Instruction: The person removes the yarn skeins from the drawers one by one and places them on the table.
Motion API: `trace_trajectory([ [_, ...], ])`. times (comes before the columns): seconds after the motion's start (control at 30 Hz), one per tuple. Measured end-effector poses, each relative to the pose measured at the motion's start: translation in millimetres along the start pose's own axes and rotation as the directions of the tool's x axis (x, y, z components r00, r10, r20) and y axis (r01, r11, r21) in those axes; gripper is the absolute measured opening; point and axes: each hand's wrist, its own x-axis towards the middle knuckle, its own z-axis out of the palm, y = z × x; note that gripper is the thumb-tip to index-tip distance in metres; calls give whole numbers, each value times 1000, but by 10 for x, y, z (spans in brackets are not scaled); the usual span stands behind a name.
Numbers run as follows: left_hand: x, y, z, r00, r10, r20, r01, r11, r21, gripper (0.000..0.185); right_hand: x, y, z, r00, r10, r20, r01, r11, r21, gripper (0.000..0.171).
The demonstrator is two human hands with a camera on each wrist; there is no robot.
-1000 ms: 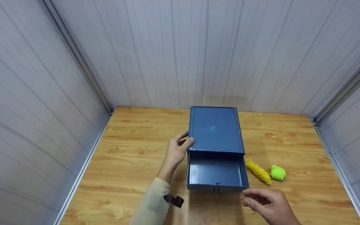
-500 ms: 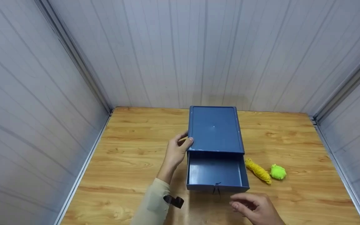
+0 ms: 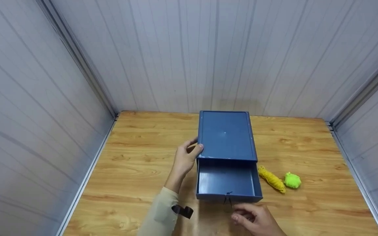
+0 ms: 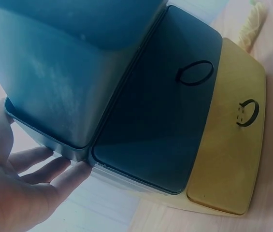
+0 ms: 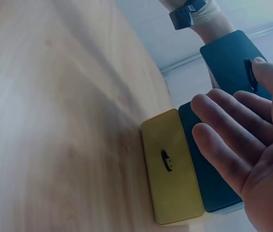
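Note:
A blue drawer box (image 3: pixel 225 136) stands on the wooden table (image 3: pixel 136 170). Its top blue drawer (image 3: pixel 225 180) is pulled out and looks empty. My left hand (image 3: pixel 189 154) rests against the box's left side, thumb on the top edge; the left wrist view shows that hand (image 4: pixel 15 183) with straight fingers on the box (image 4: pixel 64 72). My right hand (image 3: pixel 251 218) hovers just in front of the drawer's black pull loop (image 3: pixel 228 196), holding nothing, palm (image 5: pixel 242 145) spread. Under the blue drawer (image 4: pixel 160 111) a yellow drawer (image 4: pixel 228 140) with its own loop sticks out a little.
A yellow yarn bundle (image 3: pixel 271 179) and a bright green pom-pom (image 3: pixel 292 180) lie on the table right of the drawer. Grey panel walls close in the table on the left, back and right. The yellow drawer front (image 5: pixel 172 166) faces my right palm.
My right hand has slid left along the table's front, from right of the drawer to just below its pull loop. The left hand and the box have stayed put.

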Motion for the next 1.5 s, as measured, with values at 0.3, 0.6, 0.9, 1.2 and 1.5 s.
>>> trace_trajectory([
  [0.3, 19, 53, 12, 1000, 13, 13, -13, 1000, 3, 49, 95, -27, 79, 993, 116, 9, -116, 992, 53, 34],
  [0.6, 13, 49, 28, 1000, 4, 10, -4, 1000, -16, 50, 109, -30, 213, 995, -73, -65, 79, 993, 93, 20],
  [0.9, 12, 49, 11, 1000, 2, 8, -2, 1000, 5, 50, 150, -83, 243, 998, 1, -65, 8, 991, 131, 22],
  [1.2, 7, 35, 15, 1000, 3, -4, -3, 1000, 7, 49, 239, -148, 201, 981, 155, -120, -139, 982, 128, 26],
  [1.5, -16, 28, 17, 1000, -4, -9, 4, 1000, -6, 49, 337, -183, 178, 976, 132, -172, -111, 986, 123, 25],
])
